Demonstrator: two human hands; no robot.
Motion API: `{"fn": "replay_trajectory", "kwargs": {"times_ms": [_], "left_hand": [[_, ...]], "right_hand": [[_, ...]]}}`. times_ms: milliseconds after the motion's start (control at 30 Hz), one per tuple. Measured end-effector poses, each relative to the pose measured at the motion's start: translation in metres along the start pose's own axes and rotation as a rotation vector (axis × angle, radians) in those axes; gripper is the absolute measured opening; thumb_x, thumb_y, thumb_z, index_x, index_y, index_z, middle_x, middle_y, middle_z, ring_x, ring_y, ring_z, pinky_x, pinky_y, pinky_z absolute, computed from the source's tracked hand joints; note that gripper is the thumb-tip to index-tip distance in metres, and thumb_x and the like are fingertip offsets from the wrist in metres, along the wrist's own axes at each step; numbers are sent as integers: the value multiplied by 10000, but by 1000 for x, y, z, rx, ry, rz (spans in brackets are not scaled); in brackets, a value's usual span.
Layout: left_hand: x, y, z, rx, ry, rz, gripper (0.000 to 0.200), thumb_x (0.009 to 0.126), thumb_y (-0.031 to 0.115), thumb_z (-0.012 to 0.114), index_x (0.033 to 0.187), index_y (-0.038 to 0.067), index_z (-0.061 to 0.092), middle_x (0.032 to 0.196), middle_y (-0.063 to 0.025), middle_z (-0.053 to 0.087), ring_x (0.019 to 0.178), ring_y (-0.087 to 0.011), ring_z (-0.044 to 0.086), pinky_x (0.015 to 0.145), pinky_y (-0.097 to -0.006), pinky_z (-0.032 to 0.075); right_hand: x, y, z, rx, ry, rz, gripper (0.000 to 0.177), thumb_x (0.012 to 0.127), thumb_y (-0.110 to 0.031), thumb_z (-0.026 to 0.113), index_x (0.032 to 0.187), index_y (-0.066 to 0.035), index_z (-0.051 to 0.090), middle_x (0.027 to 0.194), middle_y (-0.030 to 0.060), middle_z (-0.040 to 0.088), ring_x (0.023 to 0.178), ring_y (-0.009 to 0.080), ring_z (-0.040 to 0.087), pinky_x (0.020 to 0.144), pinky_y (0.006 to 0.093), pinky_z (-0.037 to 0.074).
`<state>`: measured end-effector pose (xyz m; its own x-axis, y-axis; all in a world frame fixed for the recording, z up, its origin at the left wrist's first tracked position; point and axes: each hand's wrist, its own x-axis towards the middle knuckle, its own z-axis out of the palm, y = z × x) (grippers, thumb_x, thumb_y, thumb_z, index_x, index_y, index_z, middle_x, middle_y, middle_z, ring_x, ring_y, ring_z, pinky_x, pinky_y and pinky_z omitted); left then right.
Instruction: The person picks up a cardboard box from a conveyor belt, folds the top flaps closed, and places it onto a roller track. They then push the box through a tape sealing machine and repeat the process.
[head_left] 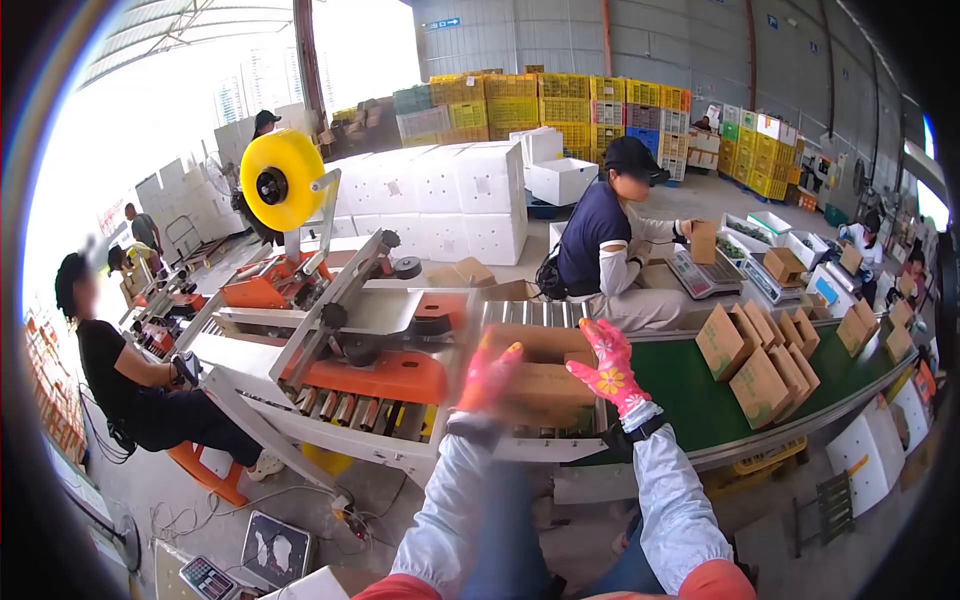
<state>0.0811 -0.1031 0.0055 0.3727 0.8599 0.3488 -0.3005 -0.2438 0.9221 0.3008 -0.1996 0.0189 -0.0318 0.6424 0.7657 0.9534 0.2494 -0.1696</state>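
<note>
Cardboard boxes lie on the rollers between my two hands, the nearer one smeared by motion. My left hand, in a pink flowered glove, is blurred at the left end of this box, fingers stretched upward. At the right end, my right hand wears a matching glove; its fingers are spread and the thumb points in toward the box. Just left of my left hand stands a carton-sealing machine with orange plates and a large yellow tape roll.
A green conveyor belt runs off to the right, carrying several cardboard cartons. Across it a seated person holds a carton by a scale. Another person sits at the left. White foam boxes are stacked behind.
</note>
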Motion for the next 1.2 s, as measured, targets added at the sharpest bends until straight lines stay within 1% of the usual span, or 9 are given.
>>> {"fn": "replay_trajectory", "kwargs": {"times_ms": [167, 233, 333, 433, 667, 800, 867, 1000, 1200], "left_hand": [[-23, 3, 10, 528, 285, 203, 250, 977, 203, 517, 1041, -6, 638, 913, -24, 642, 859, -96, 561, 780, -249, 444], [-27, -7, 11, 337, 292, 109, 260, 986, 205, 504, 1066, 2, 646, 919, -12, 640, 834, -79, 552, 761, -225, 429], [-29, -3, 24, 108, 247, 61, 258, 981, 199, 517, 1063, -2, 657, 1019, -41, 660, 872, -75, 554, 783, -205, 412], [-29, 0, 25, 230, 106, 116, 270, 969, 173, 531, 1145, 4, 646, 1252, -100, 599, 944, -55, 527, 789, -189, 402], [-21, -20, 22, 167, 76, -9, 309, 961, 149, 541, 1231, 10, 598, 1266, -12, 561, 889, -32, 519, 751, -165, 397], [-31, 7, 38, 642, 132, 149, 284, 931, 193, 560, 1168, 61, 644, 1272, -178, 565, 1214, -307, 499, 980, -353, 409], [-39, 10, 56, 1446, 181, 421, 442, 870, 310, 623, 1230, 56, 593, 1307, -181, 529, 1249, -374, 444, 997, -441, 399], [-75, 19, 132, 1343, -220, 459, 845, 713, 496, 704, 1362, 39, 415, 1392, -138, 446, 1278, -342, 411, 1080, -448, 295], [-34, 9, 109, 1436, -238, 436, 865, 667, 484, 730, 1360, 66, 427, 1403, -106, 447, 1301, -270, 404, 1102, -432, 269]], "right_hand": [[-22, -7, 0, 477, 290, 86, 284, 728, -81, 755, 991, -92, 650, 981, 58, 627, 945, 223, 567, 904, 373, 433], [-29, -7, -4, 628, 280, 83, 166, 740, -10, 724, 870, -80, 648, 904, 71, 606, 886, 194, 577, 836, 328, 474], [-43, -1, -5, 1037, 72, 531, 105, 822, -75, 692, 918, -60, 653, 1223, 94, 565, 969, 114, 552, 853, 278, 452], [-42, -1, -19, 1102, 2, 534, 122, 863, -115, 670, 972, -63, 656, 1336, 122, 503, 1063, 112, 528, 896, 260, 422], [-42, 9, -11, 1205, -65, 702, 203, 939, -170, 579, 1068, -33, 655, 1263, 48, 540, 1072, 106, 529, 914, 248, 413], [-42, 8, -14, 1183, -95, 676, 234, 955, -192, 552, 1092, -25, 641, 1247, 33, 540, 1065, 100, 530, 912, 240, 406], [-40, 6, -20, 1174, -170, 721, 283, 965, -209, 532, 1171, -25, 596, 1262, 28, 532, 1069, 96, 525, 901, 230, 401], [-42, 8, -14, 1173, -124, 625, 339, 981, -166, 488, 1276, 0, 509, 1272, 47, 534, 1149, 120, 504, 988, 264, 386], [-61, 6, 14, 699, 170, 510, 344, 995, -161, 431, 1295, -7, 501, 1333, 122, 517, 1224, 207, 499, 1049, 281, 352]]}}
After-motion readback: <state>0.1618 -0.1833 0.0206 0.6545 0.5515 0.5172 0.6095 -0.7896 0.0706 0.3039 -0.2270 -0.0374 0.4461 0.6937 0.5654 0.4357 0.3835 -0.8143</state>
